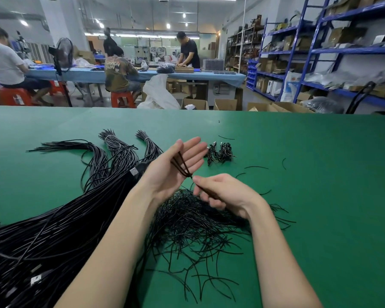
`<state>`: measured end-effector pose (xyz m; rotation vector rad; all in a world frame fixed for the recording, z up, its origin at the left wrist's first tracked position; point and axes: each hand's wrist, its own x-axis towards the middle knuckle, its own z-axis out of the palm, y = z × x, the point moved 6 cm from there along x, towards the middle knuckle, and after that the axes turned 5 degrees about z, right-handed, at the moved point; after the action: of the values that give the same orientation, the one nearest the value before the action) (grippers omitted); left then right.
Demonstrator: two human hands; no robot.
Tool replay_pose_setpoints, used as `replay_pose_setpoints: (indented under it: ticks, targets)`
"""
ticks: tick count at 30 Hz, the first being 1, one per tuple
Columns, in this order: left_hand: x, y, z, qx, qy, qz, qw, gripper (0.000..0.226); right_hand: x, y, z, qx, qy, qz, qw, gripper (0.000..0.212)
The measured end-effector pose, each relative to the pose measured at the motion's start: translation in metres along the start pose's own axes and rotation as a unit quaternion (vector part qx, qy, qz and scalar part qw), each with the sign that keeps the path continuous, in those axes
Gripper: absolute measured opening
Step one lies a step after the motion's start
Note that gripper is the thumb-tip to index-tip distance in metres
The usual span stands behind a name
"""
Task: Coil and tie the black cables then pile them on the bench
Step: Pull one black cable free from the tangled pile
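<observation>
My left hand (173, 172) is raised palm up over the green bench (309, 174), fingers straight, with a black cable (181, 163) looped in a few turns across its palm. My right hand (222, 194) pinches the same cable just below the loops, fingers curled around it. A small pile of coiled, tied cables (220, 153) lies just beyond the left fingertips. A large bundle of long black cables (60, 225) spreads over the left of the bench, partly under my left forearm. A heap of short black ties (200, 225) lies beneath both wrists.
Stray ties (256, 167) lie scattered to the right of the hands. Past the bench's far edge stand cardboard boxes (225, 104), blue shelving (320, 52) at right, and people seated and standing at a blue table (87, 74).
</observation>
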<state>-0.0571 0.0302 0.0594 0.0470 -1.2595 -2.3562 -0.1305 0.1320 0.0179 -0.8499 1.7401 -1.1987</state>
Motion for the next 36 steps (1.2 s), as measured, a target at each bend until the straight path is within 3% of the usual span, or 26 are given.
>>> replay_pose_setpoints:
  ticks: [3, 6, 8, 12, 16, 19, 22, 25, 30, 36]
  targets:
    - [-0.008, 0.002, 0.002, 0.065, -0.048, -0.036, 0.996, 0.043, -0.005, 0.011, -0.012, -0.105, 0.061, 0.034, 0.992, 0.054]
    - [-0.016, -0.007, 0.008, 0.186, -0.101, -0.093, 0.973, 0.047, -0.009, 0.009, -0.025, -0.159, 0.103, 0.03, 0.981, 0.043]
    - [-0.021, -0.01, 0.012, 0.228, -0.129, -0.12, 0.958, 0.048, -0.009, 0.008, -0.031, -0.121, 0.107, 0.032, 0.986, 0.042]
    - [-0.028, -0.017, 0.015, 0.333, -0.179, -0.188, 0.907, 0.05, -0.009, 0.004, -0.038, 0.119, 0.074, 0.06, 0.988, 0.027]
    - [-0.026, -0.034, 0.014, 0.427, -0.154, -0.22, 0.863, 0.049, -0.009, -0.017, -0.03, 0.113, 0.095, 0.019, 0.989, 0.013]
    - [-0.021, -0.034, 0.012, 0.401, -0.123, -0.199, 0.886, 0.048, -0.01, -0.032, -0.02, 0.075, 0.115, -0.02, 0.99, 0.025]
    - [-0.014, -0.029, 0.005, 0.347, -0.061, -0.162, 0.922, 0.058, -0.013, -0.037, -0.022, 0.104, 0.137, -0.058, 0.983, 0.021]
    - [-0.008, -0.03, 0.001, 0.355, -0.018, -0.128, 0.926, 0.061, -0.018, -0.038, -0.024, 0.108, 0.164, -0.063, 0.979, 0.016]
    - [-0.004, -0.032, -0.002, 0.359, -0.003, -0.117, 0.926, 0.056, -0.026, -0.039, -0.036, 0.029, 0.279, -0.066, 0.958, 0.004]
    - [-0.005, -0.017, -0.005, 0.275, 0.064, -0.085, 0.956, 0.039, -0.027, -0.032, -0.026, 0.069, 0.094, -0.029, 0.993, 0.006]
